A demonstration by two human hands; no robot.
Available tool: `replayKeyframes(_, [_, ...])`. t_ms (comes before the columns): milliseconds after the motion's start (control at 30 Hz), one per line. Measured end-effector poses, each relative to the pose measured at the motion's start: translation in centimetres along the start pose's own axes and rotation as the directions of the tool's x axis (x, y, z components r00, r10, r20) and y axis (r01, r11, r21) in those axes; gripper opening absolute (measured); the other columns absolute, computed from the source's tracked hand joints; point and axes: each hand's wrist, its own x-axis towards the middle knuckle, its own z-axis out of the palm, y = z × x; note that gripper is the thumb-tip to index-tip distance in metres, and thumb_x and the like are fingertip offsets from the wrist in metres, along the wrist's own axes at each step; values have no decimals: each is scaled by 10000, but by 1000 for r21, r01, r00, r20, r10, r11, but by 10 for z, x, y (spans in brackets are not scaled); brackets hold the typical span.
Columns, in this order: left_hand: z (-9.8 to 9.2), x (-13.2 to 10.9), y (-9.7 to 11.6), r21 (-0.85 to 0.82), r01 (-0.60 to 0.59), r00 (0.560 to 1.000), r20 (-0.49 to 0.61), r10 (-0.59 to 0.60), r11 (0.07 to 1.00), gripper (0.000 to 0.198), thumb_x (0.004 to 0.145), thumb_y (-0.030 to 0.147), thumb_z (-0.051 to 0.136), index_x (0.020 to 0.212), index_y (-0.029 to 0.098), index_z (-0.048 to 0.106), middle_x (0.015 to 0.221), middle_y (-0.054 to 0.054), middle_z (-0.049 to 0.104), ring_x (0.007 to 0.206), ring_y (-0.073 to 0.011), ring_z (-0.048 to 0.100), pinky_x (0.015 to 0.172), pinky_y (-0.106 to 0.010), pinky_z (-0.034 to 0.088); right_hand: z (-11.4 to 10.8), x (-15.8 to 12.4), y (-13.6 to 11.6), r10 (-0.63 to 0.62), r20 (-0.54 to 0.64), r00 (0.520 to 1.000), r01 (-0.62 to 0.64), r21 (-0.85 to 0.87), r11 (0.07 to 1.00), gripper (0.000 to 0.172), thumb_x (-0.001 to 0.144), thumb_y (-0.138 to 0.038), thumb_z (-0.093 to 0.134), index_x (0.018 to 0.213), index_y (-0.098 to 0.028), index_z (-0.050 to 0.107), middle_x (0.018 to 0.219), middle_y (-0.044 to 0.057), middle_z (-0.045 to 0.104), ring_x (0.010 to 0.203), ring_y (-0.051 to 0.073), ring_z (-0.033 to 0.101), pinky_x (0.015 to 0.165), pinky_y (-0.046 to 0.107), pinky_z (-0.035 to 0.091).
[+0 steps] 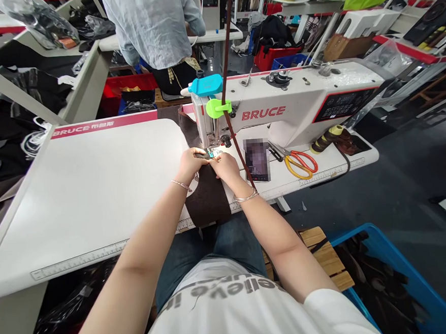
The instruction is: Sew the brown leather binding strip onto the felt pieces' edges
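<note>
A dark brown fabric piece [209, 198] runs under the needle area of the white sewing machine [256, 101] and hangs over the table's front edge. Just before the presser foot [212, 151], my left hand [192, 163] pinches the fabric from the left side. My right hand [226, 167] sits close beside it on the right, fingers closed on the same fabric. The fingertips of both hands nearly meet at the foot. More brown fabric [188, 126] lies behind the needle, partly hidden by the machine head.
Right of my hands lie a phone [256, 159], scissors [301, 164] with orange and yellow handles, and a thread cone [327, 138]. White tabletop [113, 185] extends left. A blue bin [402, 271] of dark pieces stands at lower right. A co-worker [155, 26] sits ahead.
</note>
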Motion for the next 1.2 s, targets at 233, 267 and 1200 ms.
replayKeyframes(233, [3, 2, -3, -96, 39, 999, 32, -36, 995, 298, 520, 103, 714, 803, 166, 642, 595, 46, 528, 534, -108, 471, 539, -237, 357, -1, 1, -2, 39, 7, 999, -40, 35, 999, 147, 824, -303, 521, 783, -178, 585, 465, -21, 549, 597, 154, 665, 603, 195, 428])
replayKeyframes(267, [4, 3, -3, -105, 43, 999, 35, -39, 994, 301, 516, 98, 715, 801, 165, 643, 594, 46, 532, 535, -109, 476, 543, -238, 363, -2, 1, -2, 50, 8, 999, -50, 47, 998, 147, 821, -302, 521, 789, -177, 593, 458, -24, 550, 593, 153, 668, 611, 192, 432])
replayKeyframes(1200, [5, 3, -8, -233, 1, 999, 39, 8, 973, 363, 462, 112, 747, 803, 152, 628, 636, 41, 563, 608, -119, 534, 602, -244, 407, 8, 13, 11, 130, 30, 991, -133, 324, 937, 322, 740, -294, 601, 1042, -191, 557, 551, -44, 591, 488, 139, 642, 434, 165, 386])
